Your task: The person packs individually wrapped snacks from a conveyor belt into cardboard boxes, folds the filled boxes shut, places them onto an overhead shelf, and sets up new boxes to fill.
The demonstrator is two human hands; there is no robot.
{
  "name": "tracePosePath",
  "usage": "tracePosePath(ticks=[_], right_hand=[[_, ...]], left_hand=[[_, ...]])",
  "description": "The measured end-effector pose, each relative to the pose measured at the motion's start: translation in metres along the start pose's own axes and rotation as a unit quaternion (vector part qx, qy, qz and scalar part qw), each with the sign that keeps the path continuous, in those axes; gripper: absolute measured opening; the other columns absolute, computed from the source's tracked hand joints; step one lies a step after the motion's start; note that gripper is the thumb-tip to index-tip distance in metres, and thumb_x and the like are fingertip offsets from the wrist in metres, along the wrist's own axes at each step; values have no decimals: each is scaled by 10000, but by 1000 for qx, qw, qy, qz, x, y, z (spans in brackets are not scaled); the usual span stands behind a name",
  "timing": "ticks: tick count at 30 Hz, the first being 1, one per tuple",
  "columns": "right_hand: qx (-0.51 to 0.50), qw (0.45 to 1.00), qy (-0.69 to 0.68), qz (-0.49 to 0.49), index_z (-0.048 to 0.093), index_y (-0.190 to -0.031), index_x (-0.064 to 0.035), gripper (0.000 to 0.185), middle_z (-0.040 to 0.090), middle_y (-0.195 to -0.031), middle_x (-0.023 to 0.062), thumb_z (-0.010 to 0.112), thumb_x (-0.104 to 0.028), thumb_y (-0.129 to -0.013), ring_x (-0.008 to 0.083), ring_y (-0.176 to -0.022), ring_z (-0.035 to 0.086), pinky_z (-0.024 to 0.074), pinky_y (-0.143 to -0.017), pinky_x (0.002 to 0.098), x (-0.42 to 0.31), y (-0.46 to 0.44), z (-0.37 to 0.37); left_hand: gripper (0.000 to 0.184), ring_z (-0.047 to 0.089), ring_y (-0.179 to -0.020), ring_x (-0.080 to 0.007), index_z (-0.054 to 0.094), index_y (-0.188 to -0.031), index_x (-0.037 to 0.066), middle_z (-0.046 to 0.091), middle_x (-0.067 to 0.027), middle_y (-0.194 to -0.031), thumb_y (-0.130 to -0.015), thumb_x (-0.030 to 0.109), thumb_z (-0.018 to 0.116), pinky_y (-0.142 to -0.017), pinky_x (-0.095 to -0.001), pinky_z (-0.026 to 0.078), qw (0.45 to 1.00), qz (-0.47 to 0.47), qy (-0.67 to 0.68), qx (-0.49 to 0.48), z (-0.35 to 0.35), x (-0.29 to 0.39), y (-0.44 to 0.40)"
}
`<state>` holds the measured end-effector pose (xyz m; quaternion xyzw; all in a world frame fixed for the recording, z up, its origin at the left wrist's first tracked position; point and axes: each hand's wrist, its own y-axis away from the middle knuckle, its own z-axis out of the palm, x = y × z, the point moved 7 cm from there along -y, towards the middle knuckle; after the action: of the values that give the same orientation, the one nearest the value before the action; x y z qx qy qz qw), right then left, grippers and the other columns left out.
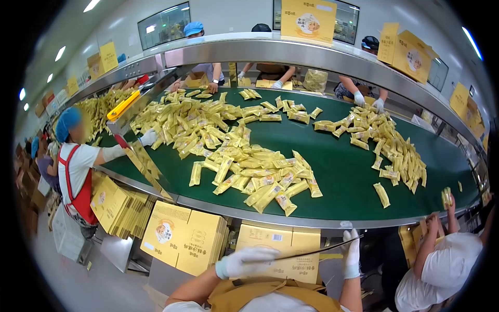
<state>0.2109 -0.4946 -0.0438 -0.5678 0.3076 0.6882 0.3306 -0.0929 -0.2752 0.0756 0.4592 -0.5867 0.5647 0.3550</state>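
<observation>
Both my hands wear white gloves and are above the near edge of the conveyor's underside, in front of my body. My left hand (246, 261) has its fingers at the left end of a thin, dark, slightly curved strip (312, 251); its exact kind I cannot make out. At the strip's other end is my right hand (352, 254), pointing upward with the strip across its fingers. Below the strip lies a flat yellow carton (280, 240) with printing and a barcode. Beyond, yellow snack packets (267, 179) are heaped on the green conveyor belt (332, 200).
Stacked yellow cartons (182, 236) stand to the left. A metal divider (143, 164) crosses the belt's left part. A worker in a red apron (78, 179) reaches over the belt; another person (447, 265) is close on my right. Several workers stand opposite, beneath a metal overhead shelf (260, 51).
</observation>
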Motion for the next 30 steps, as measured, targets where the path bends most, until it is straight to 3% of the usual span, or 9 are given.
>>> tracePosePath(ticks=[3,6,12,15,17,23,24,28,30], right_hand=[[27,1000,9,6,186,-1605,-97,796,324,-1596,208,417,-594,-1027,324,-1481,308,283,-1176,467,-17,-6,9],[78,994,-16,-79,147,-1591,-14,768,291,-1609,227,392,-508,-1057,340,-1492,281,235,-1207,437,-3,-4,12],[163,976,4,-142,186,-1577,21,693,317,-1597,201,342,-443,-1086,291,-1469,322,242,-1209,392,-5,17,21],[162,978,18,-131,194,-1569,26,642,368,-1560,173,351,-375,-1092,262,-1425,370,292,-1185,382,-20,21,27],[162,979,-6,-123,255,-1547,26,601,432,-1500,173,422,-311,-1078,248,-1364,434,338,-1151,374,-44,30,38],[83,984,159,10,467,-1118,-12,322,545,-1113,74,604,-20,-827,167,-991,535,462,-895,329,-75,42,54],[38,991,112,-69,449,-911,-35,209,518,-872,48,602,-11,-771,138,-797,511,477,-751,327,-90,34,65],[-198,860,448,-143,495,-726,-45,185,528,-637,141,640,-159,-740,362,-632,587,505,-621,442,-138,38,114],[-311,737,580,-156,578,-824,-69,188,663,-800,163,608,-251,-786,401,-799,653,530,-702,488,-137,47,146]], left_hand=[[685,410,-1402,-443,618,-1318,-35,481,-271,-1474,-1019,524,358,-1182,-515,251,991,67,11,-115,35,19,-7],[406,428,-1394,-384,625,-1314,3,486,-224,-1489,-963,117,456,-1167,-465,294,991,40,58,-114,46,16,-8],[432,508,-1313,-386,665,-1261,64,579,-187,-1396,-852,47,529,-1134,-464,348,965,103,-209,-123,43,21,-7],[517,537,-1273,-425,666,-1258,21,589,-240,-1349,-1014,249,270,-1122,-525,362,949,123,-262,-127,44,14,-1],[471,575,-1218,-437,690,-1166,18,607,-247,-1318,-994,237,311,-1076,-526,419,944,148,-282,-81,42,27,-4],[271,636,-1075,-384,652,-820,31,659,-240,-1068,-832,272,529,-999,-474,476,895,278,-336,-99,40,53,-13],[264,641,-1042,-354,627,-778,28,666,-219,-999,-769,290,597,-993,-454,467,885,290,-342,-123,41,54,-16],[232,581,-653,-287,612,-614,85,597,-88,-671,-734,284,611,-697,-401,489,859,162,-465,-140,27,76,-53],[297,576,-602,-298,628,-596,133,581,-66,-601,-808,341,617,-609,-402,457,829,114,-521,-171,16,47,-58]])
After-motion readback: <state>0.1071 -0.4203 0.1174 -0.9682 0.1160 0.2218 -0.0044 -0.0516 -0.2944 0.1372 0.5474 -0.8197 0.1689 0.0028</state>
